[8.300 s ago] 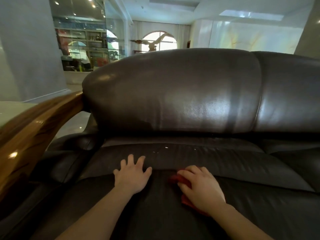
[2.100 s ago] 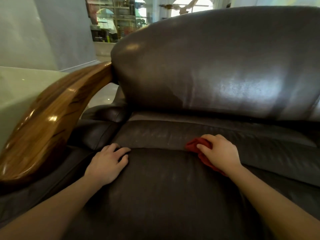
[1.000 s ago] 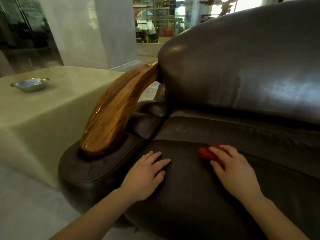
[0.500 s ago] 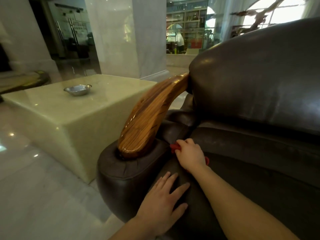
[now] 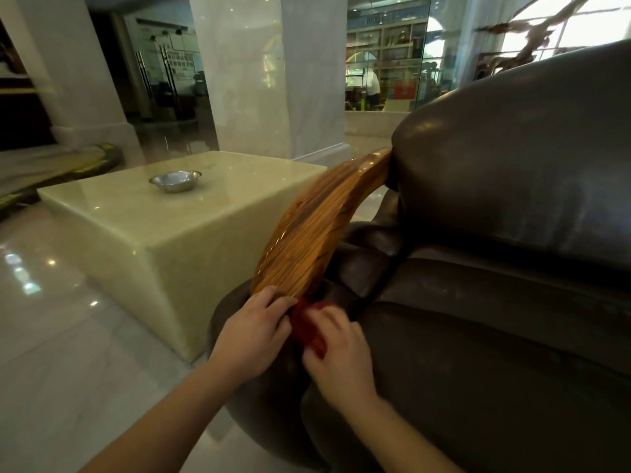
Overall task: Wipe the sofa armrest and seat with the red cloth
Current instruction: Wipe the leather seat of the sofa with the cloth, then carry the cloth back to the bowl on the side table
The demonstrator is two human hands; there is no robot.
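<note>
Nearest, two bare forearms reach in from the bottom edge and meet at the low near tip of the wooden armrest (image 5: 314, 230). The right hand (image 5: 336, 349) is curled over the bunched red cloth (image 5: 307, 327) and holds it against the dark leather just under the wood, likely so that the wipe can begin at the foot of the armrest. The left hand (image 5: 254, 331) lies just left of the cloth with its fingers bent against the tip of the wood. Blur hides whether they pinch the cloth's edge or only brace there, so its grip cannot be told. It probably steadies or rearranges the cloth. The seat (image 5: 495, 353) spreads to the right of the hands and the cloth is off it, so judging by this the armrest is the part in hand. The armrest climbs away in a curve to join the backrest (image 5: 512, 165), which suggests a long stroke up the grain. Further left stands a pale stone desk (image 5: 119, 206) carrying a steel bowl (image 5: 175, 180), well apart from the work. Beyond it rises a marble pillar (image 5: 246, 73).
</note>
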